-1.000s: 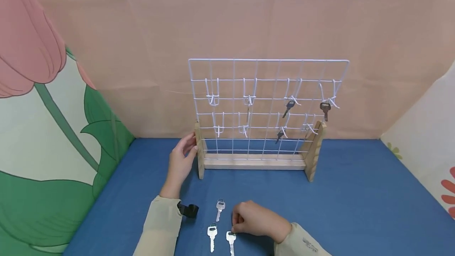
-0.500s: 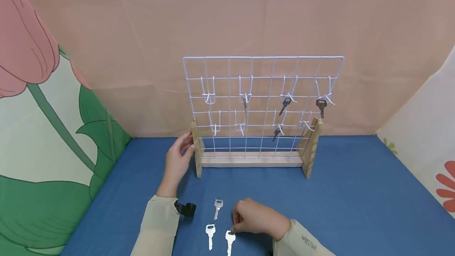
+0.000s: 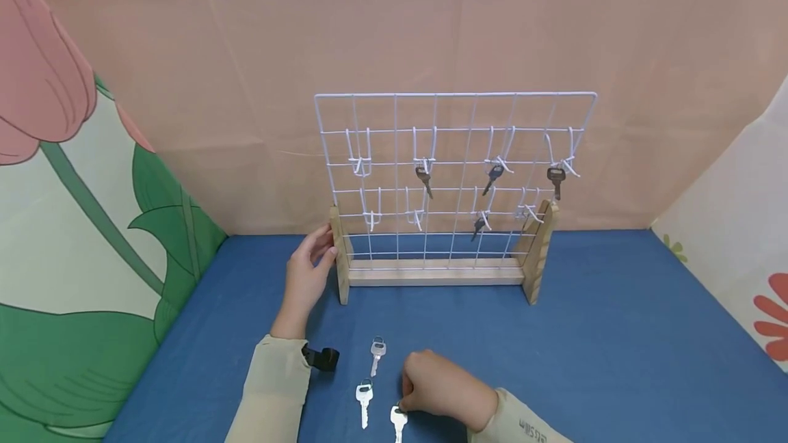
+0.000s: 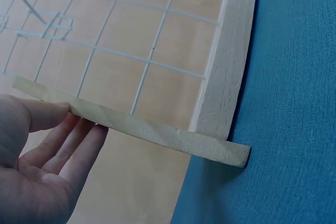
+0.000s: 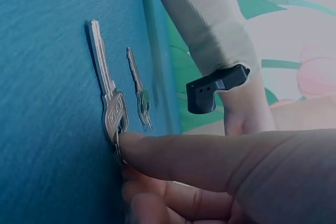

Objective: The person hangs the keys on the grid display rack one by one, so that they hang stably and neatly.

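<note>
My left hand [image 3: 308, 279] holds the left wooden side post [image 3: 341, 265] of a white wire grid rack [image 3: 455, 94]. In the left wrist view the thumb lies on one face of that post [image 4: 152, 131], the fingers on the other. Low over the blue cloth, my right hand [image 3: 448, 388] pinches a silver key [image 3: 399, 417] at its head end. The right wrist view shows thumb and fingers at the small ring of this key [image 5: 114, 116], which lies against the cloth. Two more silver keys, one nearer [image 3: 364, 395] and one farther [image 3: 378, 348], lie to its left.
Several white hooks hang on the grid in two rows. Dark keys hang on the upper row, such as one key [image 3: 424, 176] left of centre and one [image 3: 557, 176] at the right end; another key [image 3: 479, 225] hangs lower. A black wrist device [image 3: 323, 359] sits on the left cuff.
The key on the second upper hook from the left has turned from edge-on to face-on. The head view has shifted slightly. Both hands keep almost the same places.
</note>
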Tool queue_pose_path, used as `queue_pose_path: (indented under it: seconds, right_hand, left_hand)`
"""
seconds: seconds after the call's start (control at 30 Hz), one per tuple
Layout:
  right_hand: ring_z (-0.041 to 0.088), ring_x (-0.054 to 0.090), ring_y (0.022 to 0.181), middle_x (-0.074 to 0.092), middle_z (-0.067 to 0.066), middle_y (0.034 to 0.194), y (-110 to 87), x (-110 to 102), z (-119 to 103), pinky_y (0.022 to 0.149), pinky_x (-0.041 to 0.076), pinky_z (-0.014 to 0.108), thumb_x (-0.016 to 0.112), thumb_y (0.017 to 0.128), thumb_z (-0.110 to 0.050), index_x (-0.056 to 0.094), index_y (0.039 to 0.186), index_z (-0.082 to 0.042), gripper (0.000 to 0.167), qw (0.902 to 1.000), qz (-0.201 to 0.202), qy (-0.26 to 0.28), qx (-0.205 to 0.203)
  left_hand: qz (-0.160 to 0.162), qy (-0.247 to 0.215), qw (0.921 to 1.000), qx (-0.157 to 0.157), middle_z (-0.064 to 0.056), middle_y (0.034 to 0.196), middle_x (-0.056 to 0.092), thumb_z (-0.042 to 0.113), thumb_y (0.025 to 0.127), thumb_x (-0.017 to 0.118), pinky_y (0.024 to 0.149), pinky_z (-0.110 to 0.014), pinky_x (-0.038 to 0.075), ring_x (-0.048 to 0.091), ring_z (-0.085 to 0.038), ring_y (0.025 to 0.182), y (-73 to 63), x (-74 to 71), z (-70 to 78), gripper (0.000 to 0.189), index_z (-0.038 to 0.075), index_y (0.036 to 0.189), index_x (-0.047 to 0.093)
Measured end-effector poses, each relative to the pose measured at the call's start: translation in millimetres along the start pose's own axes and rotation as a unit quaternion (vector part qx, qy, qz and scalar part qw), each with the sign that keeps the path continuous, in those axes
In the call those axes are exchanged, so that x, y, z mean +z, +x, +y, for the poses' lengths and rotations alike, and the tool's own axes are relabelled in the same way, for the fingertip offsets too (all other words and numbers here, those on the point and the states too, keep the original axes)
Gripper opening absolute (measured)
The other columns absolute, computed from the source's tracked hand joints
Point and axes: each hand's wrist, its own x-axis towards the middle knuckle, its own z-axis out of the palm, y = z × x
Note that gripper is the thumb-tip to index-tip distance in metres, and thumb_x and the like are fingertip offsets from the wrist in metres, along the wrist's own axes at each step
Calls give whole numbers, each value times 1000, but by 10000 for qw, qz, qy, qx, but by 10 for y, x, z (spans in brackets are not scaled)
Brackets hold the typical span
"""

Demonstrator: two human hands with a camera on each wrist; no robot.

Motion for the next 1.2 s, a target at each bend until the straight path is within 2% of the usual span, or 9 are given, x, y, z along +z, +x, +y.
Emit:
queue_pose_path:
  seconds: [0.13,0.23,0.33,0.43,0.57,0.63,0.7,0.93,1.2]
  right_hand:
    - [2,47,50,56,-13,55,6,8,-11,49,43,19,86,76,-9,70,61,-13,22,9999,-95,47,59]
    - [2,46,49,55,-13,55,26,2,22,47,42,18,83,79,-7,70,62,-12,22,9989,-300,372,12]
    - [2,43,46,52,-11,54,58,-28,78,45,38,17,77,85,-5,68,66,-11,22,9951,-403,894,-151]
    - [1,44,50,53,-11,61,105,-91,135,47,39,18,70,94,-5,65,76,-10,19,9911,-324,1170,-545]
    - [-1,47,64,57,-12,78,146,-204,196,58,45,18,64,100,-7,62,88,-15,14,9907,177,496,-1254]
    - [0,48,70,57,-12,83,156,-266,225,62,46,19,64,100,-9,62,90,-16,13,9882,487,125,-1450]
    - [2,49,72,58,-10,86,163,-339,253,64,47,20,64,100,-10,62,91,-17,11,9858,741,40,-1505]
    - [7,54,77,61,-6,91,165,-674,334,65,50,26,60,103,-16,63,99,-16,5,9723,1726,722,-1400]
    - [19,57,76,61,4,86,179,-1010,298,61,49,28,59,103,-12,63,102,-9,6,9372,2828,1745,-1057]
  left_hand:
    - [6,23,10000,-21,-21,137,61,1,101,60,95,-49,56,61,-36,124,0,-14,4,48,5,147,51]
    - [4,43,10000,-21,-21,137,60,1,101,59,95,-49,56,61,-36,125,1,-19,-4,48,5,148,50]
    - [5,53,10000,-17,-21,137,60,1,101,59,95,-48,56,61,-35,124,0,-21,-10,48,5,148,50]
    - [21,46,10000,12,-21,137,61,1,101,59,94,-48,56,61,-35,124,1,-21,-11,48,5,148,50]
    - [32,78,10000,5,-22,137,61,1,101,59,94,-48,56,61,-36,124,0,-22,-8,48,4,148,50]
    - [24,82,10000,-13,-22,136,61,1,101,59,94,-48,56,60,-36,125,2,-27,-6,48,4,148,49]
    - [37,98,9999,-34,-21,136,61,1,101,59,94,-47,56,60,-36,125,9,-32,0,48,5,148,49]
    - [-5,51,10000,17,-21,137,60,2,102,59,96,-47,56,60,-35,125,59,-37,30,49,6,149,49]
    - [11,32,10000,-63,-20,136,61,1,101,59,95,-47,56,61,-35,124,23,2,-14,49,6,148,50]
